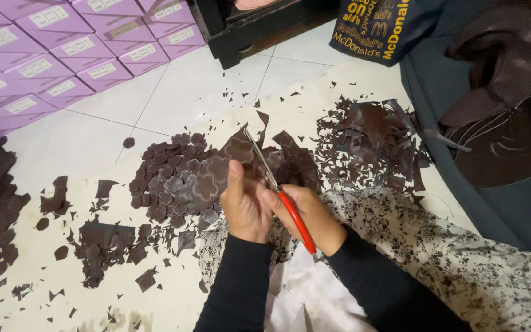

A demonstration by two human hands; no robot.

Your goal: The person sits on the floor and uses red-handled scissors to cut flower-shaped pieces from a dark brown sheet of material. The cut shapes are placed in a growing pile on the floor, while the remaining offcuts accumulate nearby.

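**Cutting brown shapes on a tiled floor**

We look down on a white tiled floor [198,86] with a pale sheet [155,301] spread over it. Our left hand [245,206] holds a piece of brown material [216,175], its fingers [235,178] pressed together and pinching the piece from below, thumb up along its edge. Our right hand [308,215] grips red-handled scissors [278,190], fingers curled shut through the loops; the blades point up and away, crossing the brown piece just beside the left thumb. Both arms wear black sleeves.

Just beyond the hands lies a heap of small flower-shaped cutouts [170,178], the same brown. Ragged offcuts [364,144] pile to the right of it, and more scraps [102,243] scatter to the left across the sheet. A speckled black-and-white cloth [450,246] covers our lap at lower right.

Room edges: stacked purple boxes [62,55] at upper left, a black piece of furniture [247,31] at top centre, a dark bag with yellow print [376,27] beside it, and dark brown shaped pieces [505,92] on grey fabric at far right.
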